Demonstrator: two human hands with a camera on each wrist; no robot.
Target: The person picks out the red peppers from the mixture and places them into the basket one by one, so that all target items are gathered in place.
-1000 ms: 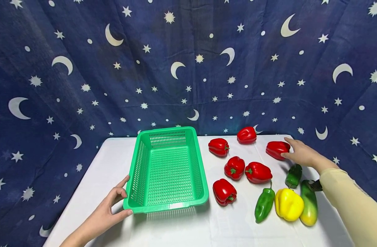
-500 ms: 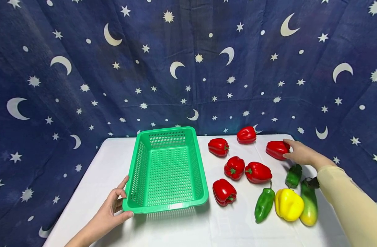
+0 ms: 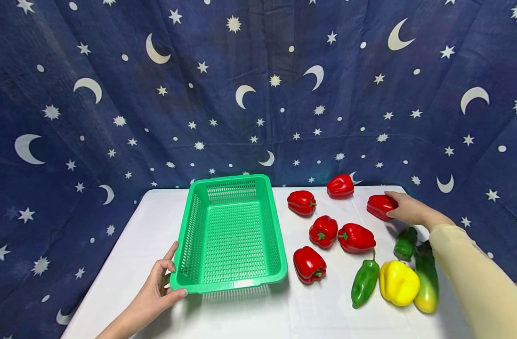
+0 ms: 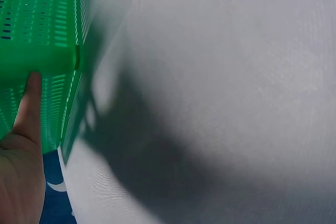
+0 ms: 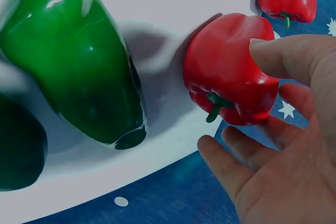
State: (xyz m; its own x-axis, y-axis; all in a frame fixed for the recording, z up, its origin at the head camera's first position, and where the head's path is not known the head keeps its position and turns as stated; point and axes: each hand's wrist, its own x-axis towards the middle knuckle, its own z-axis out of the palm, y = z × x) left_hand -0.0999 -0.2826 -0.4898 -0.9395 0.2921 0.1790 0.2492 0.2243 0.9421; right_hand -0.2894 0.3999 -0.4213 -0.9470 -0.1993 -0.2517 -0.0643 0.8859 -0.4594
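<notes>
With its thumb on the rim, my left hand grips the near left corner of a green plastic basket; the left wrist view shows the thumb pressed on its wall. At the back right, my right hand holds one end of a red bell pepper, which lies on the table. In the right wrist view the thumb touches one side of this pepper, while the other fingers reach round its far side, their tips partly hidden.
Several more red bell peppers lie right of the basket. Nearer my right arm are a long green pepper, a yellow bell pepper, a dark green pepper and a green-yellow vegetable. A starry blue curtain hangs behind the white table.
My right hand has shifted slightly left and closed its thumb and fingers onto the red bell pepper. My left thumb reaches slightly further along the basket's rim.
</notes>
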